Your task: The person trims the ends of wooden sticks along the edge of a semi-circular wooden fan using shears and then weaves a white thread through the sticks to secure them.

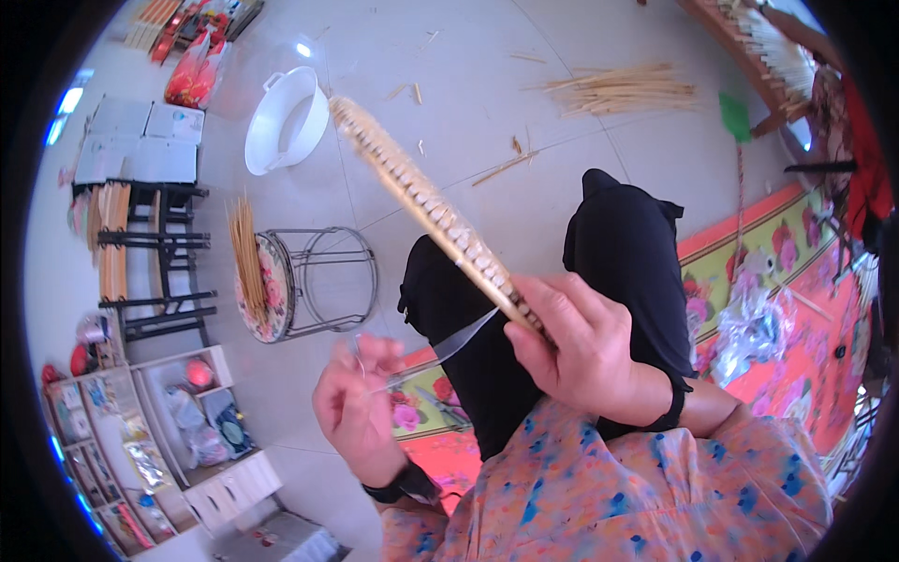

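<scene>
My right hand (588, 348) is closed round the near end of a long straw-coloured woven reed strip (426, 206), which slants up and away to the left. A row of pale stitches or bindings runs along its length. From near that grip a clear plastic strip (461, 339) stretches down to my left hand (358, 403), whose fingers pinch its other end. The strip's far tip hangs over the floor near a white basin (288, 122). Both hands are above my lap.
Thin reeds (251, 262) lie on a round flowered stool (272, 314) at left. More loose reeds (627, 91) are spread on the tiled floor ahead. At right, a clear plastic bag (754, 328) rests on a flowered mat (805, 384). A shelf unit (201, 375) stands at lower left.
</scene>
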The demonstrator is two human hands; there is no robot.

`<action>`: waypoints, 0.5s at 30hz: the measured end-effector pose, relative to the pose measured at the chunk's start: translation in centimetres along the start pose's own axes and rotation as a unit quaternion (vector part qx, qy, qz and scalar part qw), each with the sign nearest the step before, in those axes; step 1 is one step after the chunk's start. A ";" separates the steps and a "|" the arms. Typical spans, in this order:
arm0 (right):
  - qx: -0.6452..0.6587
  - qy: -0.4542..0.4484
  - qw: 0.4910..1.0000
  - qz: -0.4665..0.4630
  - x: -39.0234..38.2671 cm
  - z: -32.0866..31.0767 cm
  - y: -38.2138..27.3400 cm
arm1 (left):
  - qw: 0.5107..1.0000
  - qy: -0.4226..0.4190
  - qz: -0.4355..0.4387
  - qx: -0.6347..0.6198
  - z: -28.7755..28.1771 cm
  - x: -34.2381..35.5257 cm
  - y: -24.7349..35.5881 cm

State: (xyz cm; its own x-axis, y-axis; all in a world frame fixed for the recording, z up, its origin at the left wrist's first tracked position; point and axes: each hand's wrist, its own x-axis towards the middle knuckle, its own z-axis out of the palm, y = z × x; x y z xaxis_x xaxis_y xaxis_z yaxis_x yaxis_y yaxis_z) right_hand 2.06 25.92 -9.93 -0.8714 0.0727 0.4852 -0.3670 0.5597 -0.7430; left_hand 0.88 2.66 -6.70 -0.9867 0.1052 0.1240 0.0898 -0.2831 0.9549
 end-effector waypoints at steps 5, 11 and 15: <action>-0.037 0.029 0.999 -0.010 0.0 0.0 0.0 | 0.914 -0.124 -0.242 0.301 -8.8 -2.2 1.4; -0.069 0.054 0.996 -0.002 0.0 0.1 -0.5 | 0.899 -0.036 -0.250 0.357 -16.0 -7.0 2.2; -0.075 0.055 0.995 0.035 -0.1 -0.4 -0.1 | 0.902 0.079 -0.264 0.332 -20.0 -10.3 1.4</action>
State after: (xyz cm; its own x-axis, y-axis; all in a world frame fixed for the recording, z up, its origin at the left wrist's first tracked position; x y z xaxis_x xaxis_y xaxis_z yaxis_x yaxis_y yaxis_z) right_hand 2.31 26.12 -9.71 -0.8490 0.2007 0.4889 -0.2472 0.6669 -0.7030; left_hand 8.41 -17.89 -12.04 -0.9181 -0.0937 -0.3851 -0.3885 0.4049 0.8277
